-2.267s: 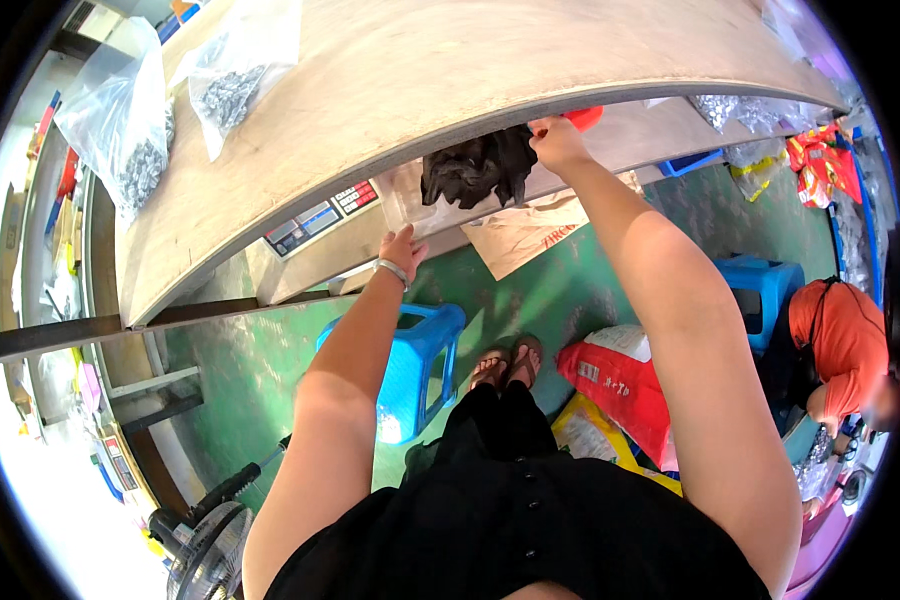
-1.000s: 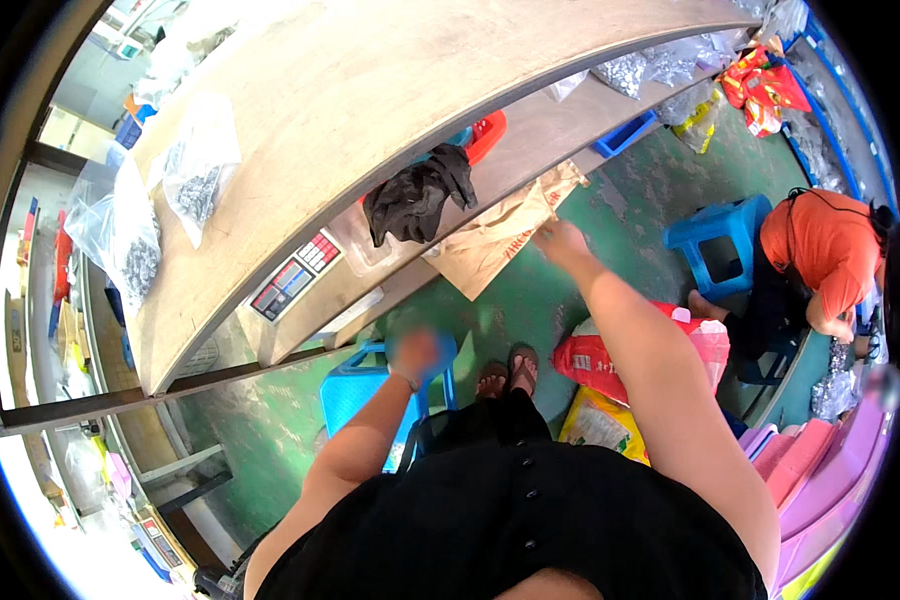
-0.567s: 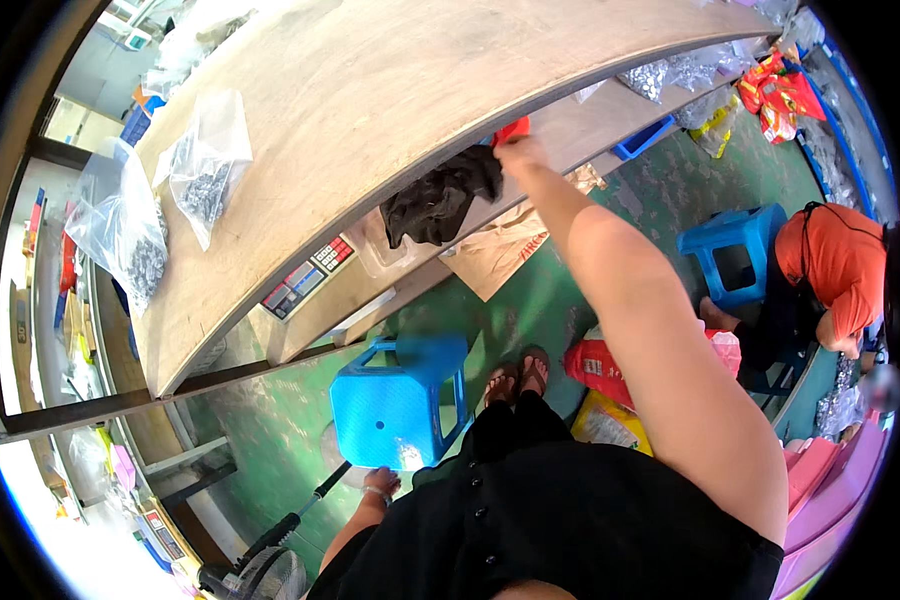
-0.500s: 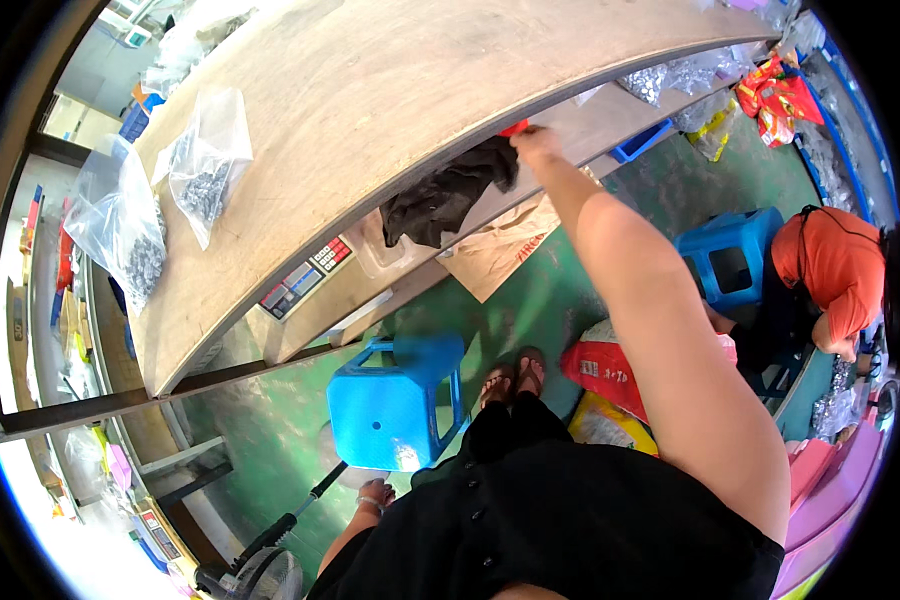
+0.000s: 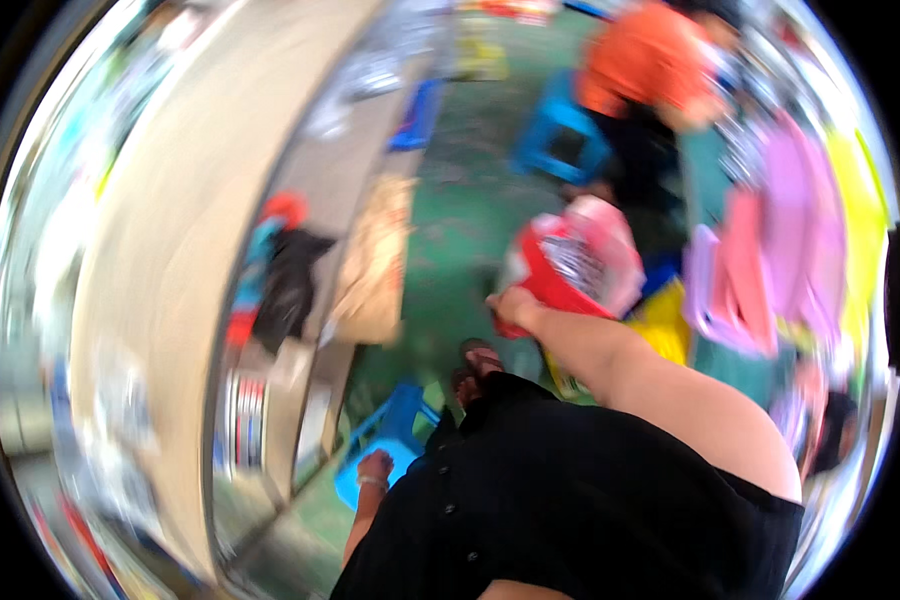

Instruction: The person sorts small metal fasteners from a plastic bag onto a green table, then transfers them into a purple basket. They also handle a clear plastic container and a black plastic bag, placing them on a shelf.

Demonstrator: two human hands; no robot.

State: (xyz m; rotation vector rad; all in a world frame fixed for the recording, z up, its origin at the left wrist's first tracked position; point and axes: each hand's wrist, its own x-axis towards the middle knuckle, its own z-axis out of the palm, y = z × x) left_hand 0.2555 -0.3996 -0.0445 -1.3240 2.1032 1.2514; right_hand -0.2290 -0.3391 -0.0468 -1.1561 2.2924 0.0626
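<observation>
My right hand is at the near left edge of a red and white sack. Small shiny pieces show in the sack's open mouth. Blur smears that hand's fingers, so whether it grips the sack's edge cannot be made out. Low on my left, my left hand has its fingers curled, with nothing visible in them. It appears over a blue stool; contact with the stool is unclear.
On the lower shelf of the wooden bench lie a dark bag and a red object. Brown paper lies beside them. A co-worker in orange sits ahead right, near pink and purple bins. A yellow bag stands beside the sack.
The view has turned right. My right hand has left the shelf and the dark bundle and come over to the red sack. My left hand now appears over the stool.
</observation>
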